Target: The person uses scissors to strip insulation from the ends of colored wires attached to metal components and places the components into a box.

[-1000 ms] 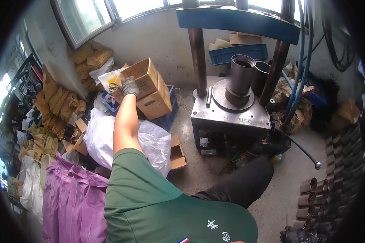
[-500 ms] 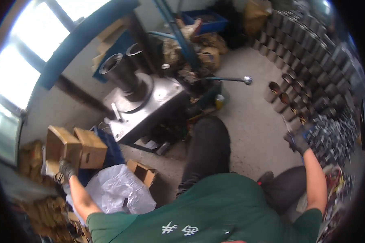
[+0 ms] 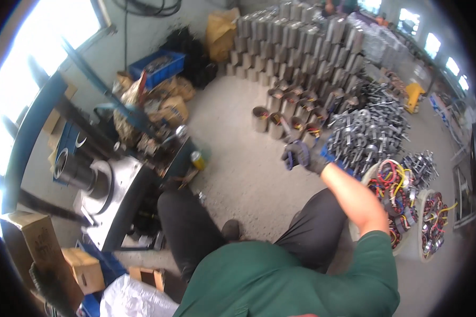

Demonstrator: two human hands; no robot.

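Note:
My right hand, in a dark glove, reaches out in front, its fingers curled. A pale, thin strip shows just beyond its fingertips, beside the nearest metal cylinders. Whether the hand holds it I cannot make out. Coloured wires show inside several of these open-topped cylinders. At the lower left, my gloved left hand is against the side of a tall cardboard box; its fingers are blurred and partly hidden.
A press with a steel plate stands at the left. Grey metal parts lie heaped at the right, near round containers of wired coils. Stacked cylinders fill the back. A blue crate and a plastic bag are on the left.
The view has swung to the right, so the press and boxes sit farther left. More of the metal parts and coils shows. Both hands remain near the same things.

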